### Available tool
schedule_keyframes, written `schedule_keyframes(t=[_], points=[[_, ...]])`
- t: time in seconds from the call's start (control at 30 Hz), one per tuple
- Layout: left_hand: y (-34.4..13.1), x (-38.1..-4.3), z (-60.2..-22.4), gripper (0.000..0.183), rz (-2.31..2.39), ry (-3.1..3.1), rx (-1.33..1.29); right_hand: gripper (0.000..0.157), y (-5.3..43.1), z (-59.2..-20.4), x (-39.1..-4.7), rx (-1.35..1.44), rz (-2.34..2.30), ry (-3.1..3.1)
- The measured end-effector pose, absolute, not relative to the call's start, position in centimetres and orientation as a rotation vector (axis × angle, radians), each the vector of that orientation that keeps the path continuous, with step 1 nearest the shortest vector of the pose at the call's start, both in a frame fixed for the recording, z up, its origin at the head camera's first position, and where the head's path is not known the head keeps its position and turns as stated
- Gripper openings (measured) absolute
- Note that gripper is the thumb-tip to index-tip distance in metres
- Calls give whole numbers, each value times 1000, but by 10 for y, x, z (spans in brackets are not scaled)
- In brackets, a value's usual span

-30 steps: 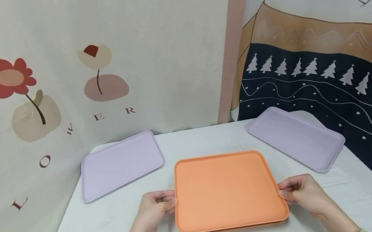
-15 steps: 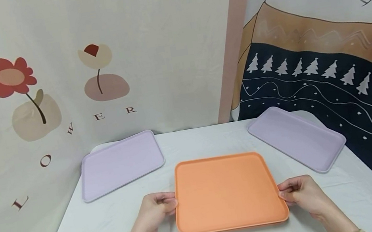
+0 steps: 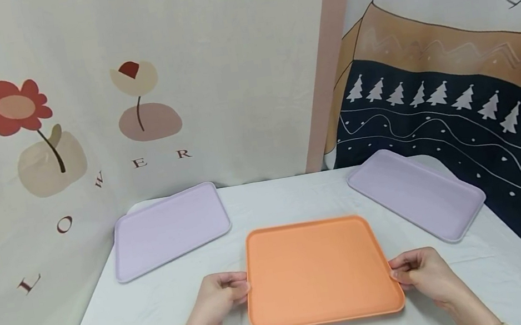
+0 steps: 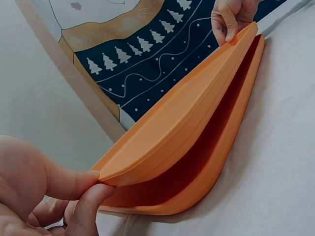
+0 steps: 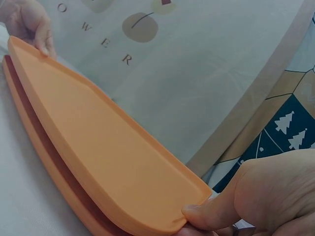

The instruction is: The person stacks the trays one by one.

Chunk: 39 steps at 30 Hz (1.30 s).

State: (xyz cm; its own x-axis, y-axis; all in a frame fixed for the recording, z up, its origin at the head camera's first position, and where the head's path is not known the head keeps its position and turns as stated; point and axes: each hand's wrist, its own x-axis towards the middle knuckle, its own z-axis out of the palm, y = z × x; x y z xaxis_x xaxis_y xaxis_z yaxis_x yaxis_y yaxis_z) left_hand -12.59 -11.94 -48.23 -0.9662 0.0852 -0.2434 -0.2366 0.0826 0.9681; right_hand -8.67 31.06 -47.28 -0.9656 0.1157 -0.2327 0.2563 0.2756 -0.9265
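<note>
Two orange trays lie one over the other at the front middle of the table. The upper orange tray (image 3: 321,271) hides the lower one in the head view. Both wrist views show a dark gap between it and the lower orange tray (image 4: 197,201). My left hand (image 3: 220,300) pinches the upper tray's left rim, thumb on top and index finger beneath. On the opposite side my right hand (image 3: 426,275) grips the right rim, its thumb (image 5: 194,214) over the edge and its other fingers partly hidden below.
A lilac tray (image 3: 172,232) lies at the back left of the white table (image 3: 286,198), set at an angle. Another lilac tray (image 3: 417,195) sits slantwise at the back right. Printed cloths (image 3: 227,77) hang behind the table.
Both hands and the upper orange tray have shifted slightly toward me. The lower tray's front edge, visible as a thin dark line earlier, is now hidden. The lilac trays have stayed put.
</note>
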Motion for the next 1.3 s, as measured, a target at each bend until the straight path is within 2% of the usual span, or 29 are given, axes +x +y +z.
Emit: schedule_keyframes(t=[1.3], points=[[-117, -130, -491, 24, 1929, 2167, -155, 21, 317, -478, -89, 236, -1761, 2371]])
